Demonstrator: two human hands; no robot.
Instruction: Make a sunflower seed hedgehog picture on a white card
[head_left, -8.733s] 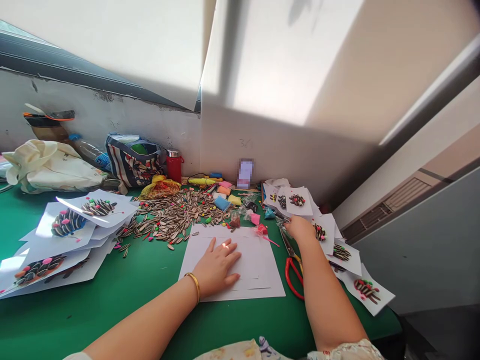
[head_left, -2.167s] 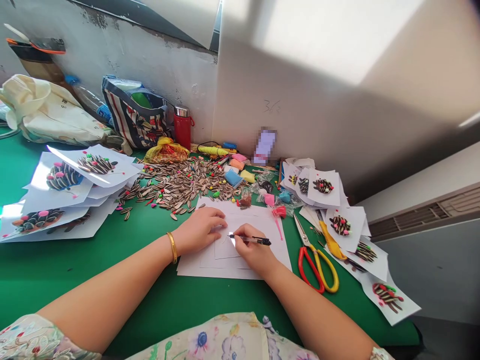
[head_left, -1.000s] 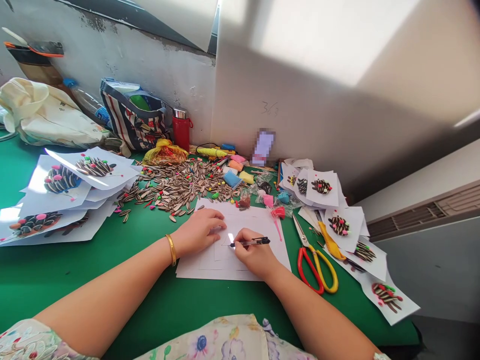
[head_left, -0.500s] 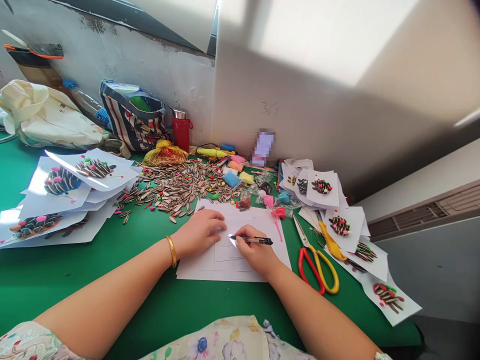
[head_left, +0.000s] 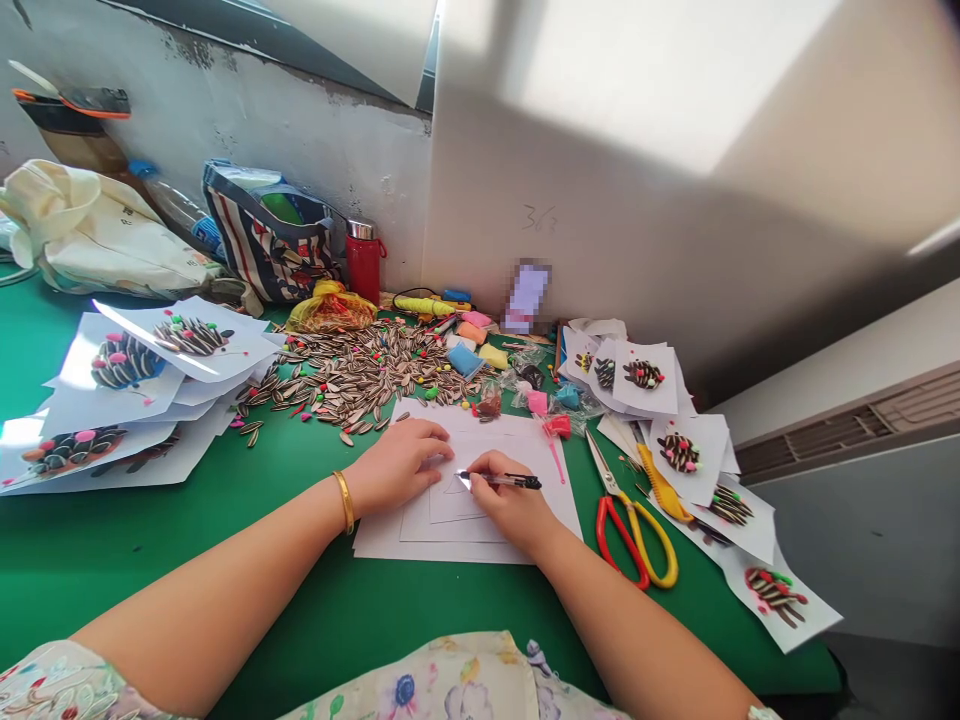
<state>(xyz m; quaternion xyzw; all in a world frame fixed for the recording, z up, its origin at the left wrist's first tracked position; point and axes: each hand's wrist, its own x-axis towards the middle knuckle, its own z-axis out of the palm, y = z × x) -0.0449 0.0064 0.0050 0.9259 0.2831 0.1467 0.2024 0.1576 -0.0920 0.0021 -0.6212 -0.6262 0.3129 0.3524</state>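
In the head view, white paper (head_left: 379, 540) lies on the green table, with ruled rectangles and a few curved pen lines on it. My left hand (head_left: 400, 465) rests flat on the paper's left side, fingers stretched out and holding nothing. Gripped in my right hand (head_left: 511, 508) is a black pen (head_left: 517, 480), its tip at the drawn lines inside the inner rectangle. Right of the paper lie scissors (head_left: 628, 525) with one red and one yellow handle. Beyond the paper's far edge spreads a heap of striped sunflower seeds (head_left: 367, 375).
Seed-decorated paper cards lie stacked at left (head_left: 187, 400) and along the right (head_left: 694, 460). Coloured clay packets (head_left: 465, 360) sit behind the paper. A red bottle (head_left: 363, 265), a striped bag (head_left: 266, 235) and a cream bag (head_left: 97, 240) stand by the wall. A yellow tool (head_left: 664, 485) lies near the scissors.
The pen in my right hand has shifted slightly left, and its tilt differs a little. My left hand stays in place on the paper.
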